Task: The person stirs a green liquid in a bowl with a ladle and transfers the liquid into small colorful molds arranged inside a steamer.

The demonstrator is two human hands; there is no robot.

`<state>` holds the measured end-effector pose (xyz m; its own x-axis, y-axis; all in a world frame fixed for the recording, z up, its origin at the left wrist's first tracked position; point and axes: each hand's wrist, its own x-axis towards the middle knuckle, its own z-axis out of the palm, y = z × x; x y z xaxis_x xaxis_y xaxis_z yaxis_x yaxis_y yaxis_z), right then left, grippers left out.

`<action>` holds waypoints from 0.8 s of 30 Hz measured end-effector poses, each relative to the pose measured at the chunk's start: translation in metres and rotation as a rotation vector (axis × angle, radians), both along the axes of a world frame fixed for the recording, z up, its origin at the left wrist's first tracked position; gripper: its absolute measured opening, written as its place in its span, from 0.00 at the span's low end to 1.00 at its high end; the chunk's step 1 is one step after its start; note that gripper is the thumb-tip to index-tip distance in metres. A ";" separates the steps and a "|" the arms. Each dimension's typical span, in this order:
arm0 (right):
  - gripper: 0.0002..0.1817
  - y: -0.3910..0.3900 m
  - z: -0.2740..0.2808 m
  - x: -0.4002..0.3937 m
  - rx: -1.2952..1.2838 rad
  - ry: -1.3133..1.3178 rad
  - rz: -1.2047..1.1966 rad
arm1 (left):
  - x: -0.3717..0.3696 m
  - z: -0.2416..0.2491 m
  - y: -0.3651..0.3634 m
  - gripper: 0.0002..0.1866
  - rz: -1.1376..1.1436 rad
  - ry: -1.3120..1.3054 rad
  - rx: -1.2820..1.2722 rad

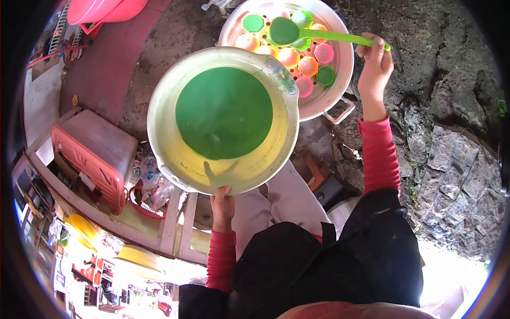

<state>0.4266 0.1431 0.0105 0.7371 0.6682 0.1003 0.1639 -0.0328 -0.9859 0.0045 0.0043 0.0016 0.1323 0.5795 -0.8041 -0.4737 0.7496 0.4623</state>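
Note:
My left hand [222, 210] grips the near rim of a large pale basin [255, 178], which is tilted and holds smooth green batter [223, 114]. Pinched in my right hand [376, 69] is the end of the handle of a bright green ladle [340, 37]. The ladle's bowl is filled with green batter and hangs over a round metal steamer tray [340, 90] with holes in its bottom. Small fluted cups stand in the tray, among them an orange cup [308, 66] and a pink cup [324, 52]. A cup [325, 76] at the right holds green.
Rough stone ground [451, 154] lies to the right. At the left are a pink plastic box [95, 159], a red basket [143, 204] with plastic bags, and a wooden rail [117, 231]. A pink tub [111, 8] sits at the top left.

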 end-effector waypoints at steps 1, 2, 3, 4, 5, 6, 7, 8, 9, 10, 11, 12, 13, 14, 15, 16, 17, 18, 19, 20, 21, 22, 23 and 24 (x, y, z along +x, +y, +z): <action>0.19 0.003 -0.012 0.004 0.013 -0.012 0.006 | 0.002 0.002 0.001 0.23 0.013 0.003 -0.004; 0.19 0.005 -0.022 0.005 0.014 0.025 -0.028 | 0.003 0.003 0.002 0.23 0.025 0.005 -0.008; 0.19 0.009 -0.029 0.003 0.015 0.062 -0.061 | 0.002 0.002 0.001 0.23 0.024 0.005 -0.008; 0.18 0.010 -0.040 0.007 0.008 0.049 -0.065 | 0.000 0.000 0.000 0.23 0.025 0.002 -0.016; 0.18 0.011 -0.050 0.010 0.008 0.049 -0.066 | -0.002 -0.002 -0.001 0.23 0.026 -0.002 -0.023; 0.18 0.012 -0.056 0.011 -0.035 0.027 -0.071 | -0.001 -0.001 -0.001 0.23 0.025 -0.002 -0.023; 0.17 0.013 -0.062 0.013 -0.078 0.005 -0.076 | -0.001 0.000 -0.001 0.23 0.024 0.002 -0.019; 0.17 0.015 -0.068 0.014 -0.085 0.018 -0.080 | 0.000 0.001 0.000 0.22 0.023 0.005 -0.015; 0.17 0.017 -0.071 0.012 -0.085 0.018 -0.081 | 0.001 0.003 0.001 0.22 0.022 0.005 -0.016; 0.17 0.020 -0.073 0.010 -0.072 0.054 -0.090 | 0.004 0.004 0.002 0.22 0.022 0.011 -0.004; 0.17 0.022 -0.075 0.010 -0.059 0.090 -0.100 | 0.005 0.005 0.003 0.22 0.021 0.017 0.008; 0.18 0.023 -0.081 0.013 -0.049 0.091 -0.090 | 0.005 0.005 0.003 0.22 0.020 0.017 0.008; 0.18 0.023 -0.087 0.016 -0.049 0.091 -0.090 | 0.005 0.005 0.003 0.22 0.018 0.009 0.011; 0.18 0.023 -0.092 0.019 -0.069 0.079 -0.082 | 0.004 0.005 0.003 0.22 0.016 0.002 0.014; 0.17 0.024 -0.091 0.019 -0.090 0.066 -0.073 | 0.004 0.004 0.002 0.22 0.016 0.002 0.014; 0.17 0.025 -0.091 0.017 -0.091 0.067 -0.073 | 0.002 0.003 0.001 0.22 0.011 0.005 0.015; 0.17 0.027 -0.091 0.016 -0.096 0.093 -0.105 | 0.002 0.002 0.000 0.22 0.006 0.007 0.017; 0.17 0.028 -0.090 0.014 -0.101 0.119 -0.138 | 0.002 0.002 0.000 0.22 0.006 0.008 0.017; 0.17 0.029 -0.090 0.014 -0.101 0.119 -0.138 | 0.002 0.003 0.000 0.22 0.010 0.013 0.005; 0.17 0.029 -0.090 0.013 -0.122 0.103 -0.142 | 0.002 0.003 0.000 0.22 0.015 0.018 -0.006; 0.16 0.029 -0.090 0.014 -0.143 0.088 -0.145 | 0.003 0.004 0.001 0.22 0.015 0.017 -0.006; 0.16 0.029 -0.090 0.014 -0.143 0.088 -0.145 | 0.004 0.005 0.002 0.23 0.014 0.014 0.005; 0.17 0.029 -0.091 0.015 -0.159 0.063 -0.142 | 0.005 0.005 0.003 0.23 0.014 0.011 0.017; 0.17 0.029 -0.090 0.015 -0.174 0.038 -0.139 | 0.004 0.005 0.002 0.23 0.014 0.011 0.017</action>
